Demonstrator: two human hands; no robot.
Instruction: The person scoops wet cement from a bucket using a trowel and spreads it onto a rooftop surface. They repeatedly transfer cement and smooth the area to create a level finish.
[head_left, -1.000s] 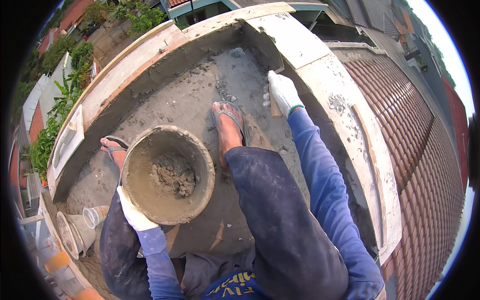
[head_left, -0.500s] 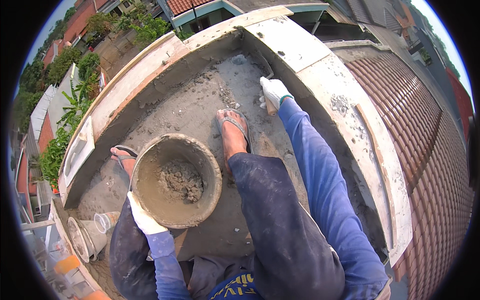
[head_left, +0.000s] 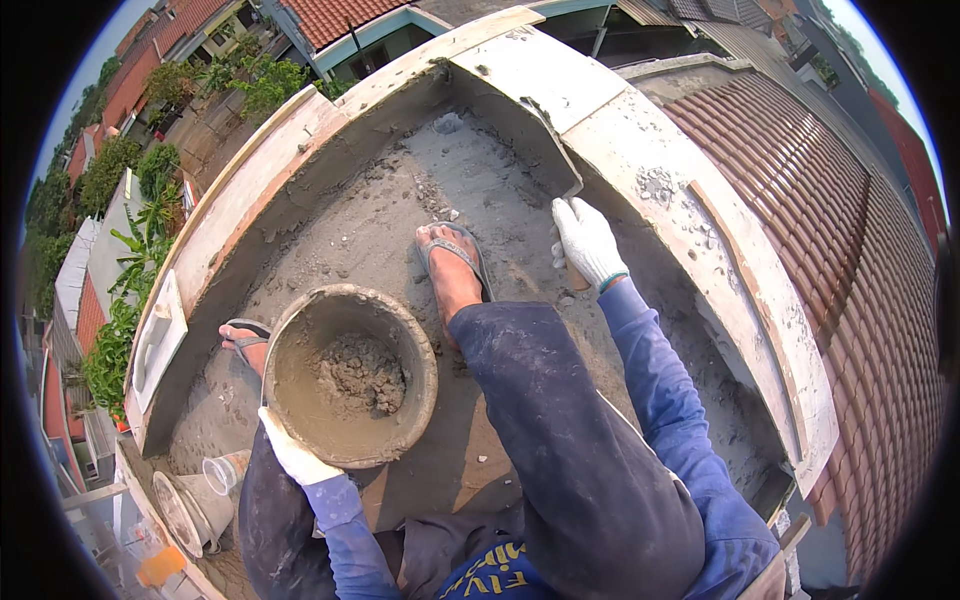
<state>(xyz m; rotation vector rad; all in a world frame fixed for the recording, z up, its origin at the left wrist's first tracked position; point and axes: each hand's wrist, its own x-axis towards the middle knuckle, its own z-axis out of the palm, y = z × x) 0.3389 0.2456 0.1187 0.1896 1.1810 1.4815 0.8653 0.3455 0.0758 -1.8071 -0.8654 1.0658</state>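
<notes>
Rough grey concrete floor (head_left: 370, 215) of a small rooftop ledge fills the view, walled in by a pale plastered parapet (head_left: 700, 230) that curves around the far side. On this floor, just left of centre, sits a round mortar pan (head_left: 415, 345), crusted grey inside, with a lump of wet mortar (head_left: 360, 375) lying in its bottom. The left hand (head_left: 295, 455), in a white glove, is closed over the pan's near rim, fingers hooked on the edge. The right hand (head_left: 588, 242), also in a white glove, is wrapped shut around the handle of a trowel (head_left: 572, 192), whose blade reaches up against the inner face of the parapet; most of the tool is hidden by the hand.

Between the pan and the right hand, the right foot (head_left: 452, 268) in a flip-flop stands flat on the floor, touching nothing else, while the left foot (head_left: 243, 340) shows just beside the pan's left edge, partly behind it. Blue sleeves and dark dusty trousers come in from the lower edge. At the lower left lie a tipped white bucket (head_left: 185, 510) and a clear plastic cup (head_left: 222, 472). Beyond the parapet spread red tiled roofs (head_left: 840, 230) on the right and green trees (head_left: 120, 330) on the left, well below.
</notes>
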